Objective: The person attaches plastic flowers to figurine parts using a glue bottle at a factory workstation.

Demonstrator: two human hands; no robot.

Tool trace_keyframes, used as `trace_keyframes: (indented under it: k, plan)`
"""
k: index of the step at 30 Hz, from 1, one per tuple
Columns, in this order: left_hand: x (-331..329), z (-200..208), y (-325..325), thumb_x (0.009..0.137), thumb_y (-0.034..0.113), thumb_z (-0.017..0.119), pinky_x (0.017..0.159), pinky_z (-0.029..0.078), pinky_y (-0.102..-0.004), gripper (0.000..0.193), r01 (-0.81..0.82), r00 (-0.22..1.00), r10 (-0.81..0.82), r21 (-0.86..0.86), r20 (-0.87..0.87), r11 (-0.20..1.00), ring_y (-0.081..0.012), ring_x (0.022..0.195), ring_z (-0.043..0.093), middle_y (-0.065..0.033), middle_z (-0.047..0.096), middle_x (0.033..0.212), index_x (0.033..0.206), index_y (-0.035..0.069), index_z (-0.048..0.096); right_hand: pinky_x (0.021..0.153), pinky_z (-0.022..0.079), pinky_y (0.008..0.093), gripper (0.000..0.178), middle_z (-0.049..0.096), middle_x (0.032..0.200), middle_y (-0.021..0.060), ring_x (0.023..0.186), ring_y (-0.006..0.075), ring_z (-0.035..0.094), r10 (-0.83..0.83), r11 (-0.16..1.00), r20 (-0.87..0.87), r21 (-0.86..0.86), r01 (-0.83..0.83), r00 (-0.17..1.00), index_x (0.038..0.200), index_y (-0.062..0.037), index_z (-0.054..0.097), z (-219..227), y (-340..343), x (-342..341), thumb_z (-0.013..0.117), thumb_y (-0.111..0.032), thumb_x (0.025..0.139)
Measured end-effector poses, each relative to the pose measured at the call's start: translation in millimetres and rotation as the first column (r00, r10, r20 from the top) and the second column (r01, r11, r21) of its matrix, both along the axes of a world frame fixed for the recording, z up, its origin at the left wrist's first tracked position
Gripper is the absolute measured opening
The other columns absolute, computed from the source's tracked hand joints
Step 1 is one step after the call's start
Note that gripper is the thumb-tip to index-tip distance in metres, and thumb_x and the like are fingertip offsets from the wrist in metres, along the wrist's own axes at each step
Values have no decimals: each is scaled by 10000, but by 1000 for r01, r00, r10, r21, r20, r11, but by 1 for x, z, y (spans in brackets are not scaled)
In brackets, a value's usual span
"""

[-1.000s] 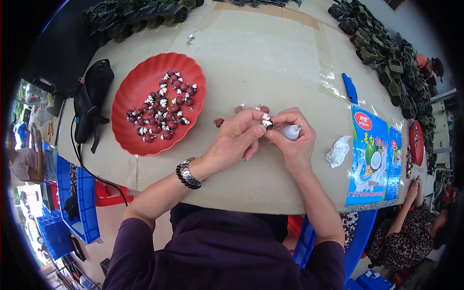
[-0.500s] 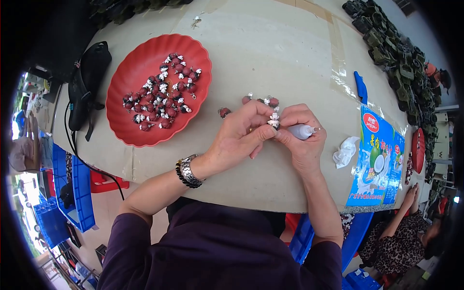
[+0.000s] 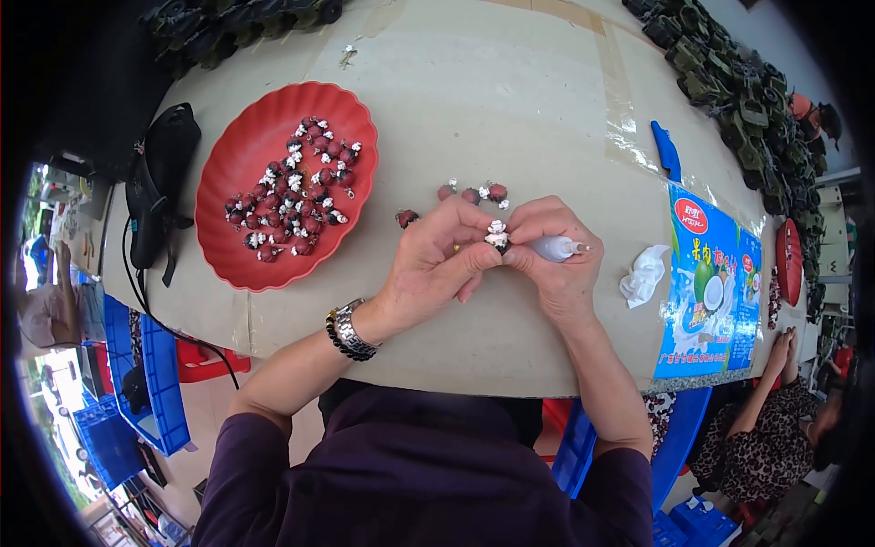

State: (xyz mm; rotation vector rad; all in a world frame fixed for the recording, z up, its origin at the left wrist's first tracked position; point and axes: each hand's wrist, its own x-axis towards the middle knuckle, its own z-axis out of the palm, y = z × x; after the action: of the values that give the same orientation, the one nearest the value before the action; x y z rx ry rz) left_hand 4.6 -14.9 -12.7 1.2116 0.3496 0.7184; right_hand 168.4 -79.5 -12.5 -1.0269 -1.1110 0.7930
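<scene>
Indoors, hands (image 3: 430,259) over pale tabletop (image 3: 474,100)

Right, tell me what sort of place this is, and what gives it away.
Probably an assembly workshop: a red tray holds many near-identical small pieces, dark green model vehicles are massed along the table, and another person is at its right side.

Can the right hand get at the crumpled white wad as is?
Probably yes: the crumpled white wad lies just right of the right hand, with nothing visible between. That hand is occupied, though, holding a small bottle.
</scene>
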Motion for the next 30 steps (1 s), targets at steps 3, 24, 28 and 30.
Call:
trace_keyframes:
  k: [3, 24, 28, 30]
  plan:
    - [-1, -1, 0, 933, 51, 578, 450, 365, -195, 128, -10, 1000, 9, 23, 16, 1000, -47, 516, 482, -45, 621, 828, 1023, 14, 495, 712, 473, 288, 202, 639, 866, 69, 827, 166, 597, 3, 1000, 5, 5, -3, 1000, 816, -27, 661, 0, 0, 0, 751, 84, 673]
    - [-1, -4, -4, 931, 62, 585, 464, 393, -198, 151, -50, 999, 48, 166, 19, 985, -42, 545, 497, -39, 612, 803, 1047, 5, 507, 711, 472, 306, 219, 623, 843, 80, 819, 187, 591, 21, 999, 4, 24, -21, 1000, 771, -29, 628, 3, 0, -1, 744, 103, 640]
    - [-1, -3, -4, 929, 61, 589, 462, 391, -200, 157, -51, 999, 49, 202, 14, 978, -44, 538, 497, -40, 615, 803, 1048, 2, 506, 705, 471, 308, 228, 618, 845, 82, 814, 189, 589, 26, 999, 19, 26, -26, 999, 770, -31, 625, 3, -1, -1, 753, 97, 631]
    - [-1, -2, -4, 923, 61, 595, 459, 387, -202, 168, -74, 997, 75, 252, 7, 965, -45, 529, 496, -44, 620, 799, 1052, 2, 505, 704, 471, 307, 228, 618, 845, 82, 813, 188, 588, 23, 999, 27, 33, -24, 999, 768, -32, 624, 3, -1, -1, 753, 96, 630]
